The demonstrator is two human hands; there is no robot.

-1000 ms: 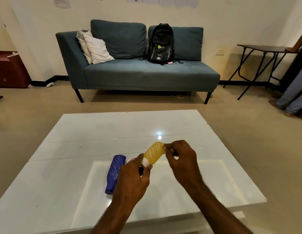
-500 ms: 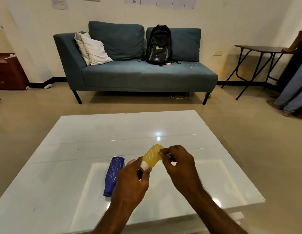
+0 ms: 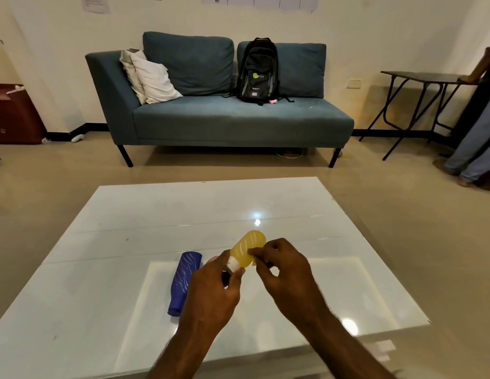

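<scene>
A small yellow squeeze bottle (image 3: 246, 248) with pale stripes is held tilted above the white glossy table (image 3: 129, 310). My left hand (image 3: 213, 288) grips its white neck end. My right hand (image 3: 282, 269) pinches the bottle's side with thumb and fingertips; a bit of something pale shows under those fingers, too small to make out. A blue striped bottle (image 3: 185, 280) of the same kind lies on its side on the table, just left of my left hand.
Beyond the table stands a teal sofa (image 3: 224, 119) with a black backpack (image 3: 257, 71) and white pillows (image 3: 149, 76). A folding table (image 3: 421, 77) and a standing person's legs (image 3: 476, 149) are at the right. A dark red box (image 3: 14, 113) sits at the left wall.
My right hand's pinch has slid from the bottle's far tip down along its side toward the neck. The left hand holds the neck as before.
</scene>
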